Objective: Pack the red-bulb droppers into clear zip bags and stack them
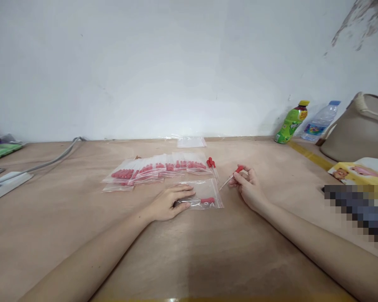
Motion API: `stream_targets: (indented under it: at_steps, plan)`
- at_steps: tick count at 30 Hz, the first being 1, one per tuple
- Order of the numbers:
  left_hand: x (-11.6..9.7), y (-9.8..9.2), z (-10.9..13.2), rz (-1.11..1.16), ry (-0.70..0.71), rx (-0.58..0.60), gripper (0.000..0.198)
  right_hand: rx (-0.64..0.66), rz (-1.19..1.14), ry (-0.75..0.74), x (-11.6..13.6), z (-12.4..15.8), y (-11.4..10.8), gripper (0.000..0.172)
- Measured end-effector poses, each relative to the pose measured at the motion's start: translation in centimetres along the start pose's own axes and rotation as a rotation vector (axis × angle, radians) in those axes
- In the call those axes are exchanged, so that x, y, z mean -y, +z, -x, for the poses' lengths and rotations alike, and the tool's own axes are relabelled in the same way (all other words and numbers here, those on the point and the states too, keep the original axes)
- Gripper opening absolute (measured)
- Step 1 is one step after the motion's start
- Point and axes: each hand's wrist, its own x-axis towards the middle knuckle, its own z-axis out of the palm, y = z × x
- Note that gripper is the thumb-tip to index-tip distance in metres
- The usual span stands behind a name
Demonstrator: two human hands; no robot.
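Table [189,251]: a brown top running to the white wall; everything named here lies on it or is held just above it.
Row of filled bags [157,170]: clear zip bags with red-bulbed contents, overlapping in a line behind the hands.
Left hand [171,203]: palm down with fingers stretched out and not curled, lying flat on the left part of the zip bag and pinning it to the table.
Right hand [248,186]: raised a little off the table to the right of the zip bag, fingertips pinched together on the dropper near its bulb.
Zip bag [212,193]: small and clear, flat between the two hands. Its right half is uncovered, and one red-bulbed dropper is already inside. Which edge is the mouth cannot be told.
Dropper [231,178]: a thin glass tube with a red bulb, held in the right hand.
Long axis: slanted, with the bulb up and to the right in the fingers and the glass tip down and to the left.
Key relation: the tip points at the zip bag's upper right corner, just beside it but not touching. The bag lies left of and below the grip.
Nearer hand: the left is on the bag, and the right is near its free edge.
Loose droppers [211,164]: a few, just behind the bag's far right corner.
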Motion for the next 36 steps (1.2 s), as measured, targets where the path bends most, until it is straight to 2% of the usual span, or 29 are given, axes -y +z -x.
stream_targets:
  at_steps: [4,7,12,16,19,21,23,25,27,29,32,36]
  plan:
    - [0.0,0.1,0.0,-0.005,0.005,-0.008,0.041,-0.135,0.037,-0.046,0.4,-0.3,-0.3,0.044]
    - [0.0,0.1,0.0,-0.011,0.001,-0.005,0.041,-0.158,0.037,-0.069,0.5,-0.3,-0.4,0.043]
    - [0.0,0.1,-0.1,-0.024,0.005,-0.007,0.041,-0.095,-0.049,0.037,0.5,0.5,0.5,0.047]
    - [-0.1,0.0,-0.1,-0.028,-0.003,-0.003,0.041,-0.065,-0.102,0.139,0.6,1.0,0.9,0.04]
    - [-0.2,-0.1,-0.1,-0.022,-0.013,-0.003,0.043,0.042,-0.043,0.242,0.6,1.0,0.6,0.031]
    - [-0.3,-0.1,-0.1,-0.018,-0.021,-0.003,0.045,0.176,0.092,0.274,0.6,0.9,0.2,0.026]
    - [-0.4,-0.1,-0.1,-0.017,-0.025,-0.001,0.046,0.351,0.307,0.228,0.8,0.7,-0.3,0.023]
    - [-0.4,-0.1,-0.1,-0.017,-0.024,-0.002,0.046,0.516,0.548,0.102,1.0,0.6,-0.6,0.022]
    - [-0.4,-0.1,-0.1,-0.014,-0.018,-0.008,0.046,0.625,0.713,-0.048,1.3,0.6,-0.8,0.022]
    - [-0.3,-0.1,-0.1,-0.007,-0.008,-0.015,0.046,0.684,0.754,-0.163,1.4,0.7,-0.6,0.021]
    - [-0.3,-0.1,-0.1,-0.005,-0.009,-0.018,0.045,0.682,0.716,-0.242,1.0,0.9,-0.1,0.021]
    - [-0.3,-0.1,-0.1,-0.018,-0.013,-0.015,0.044,0.499,0.714,-0.235,0.2,1.2,0.8,0.013]
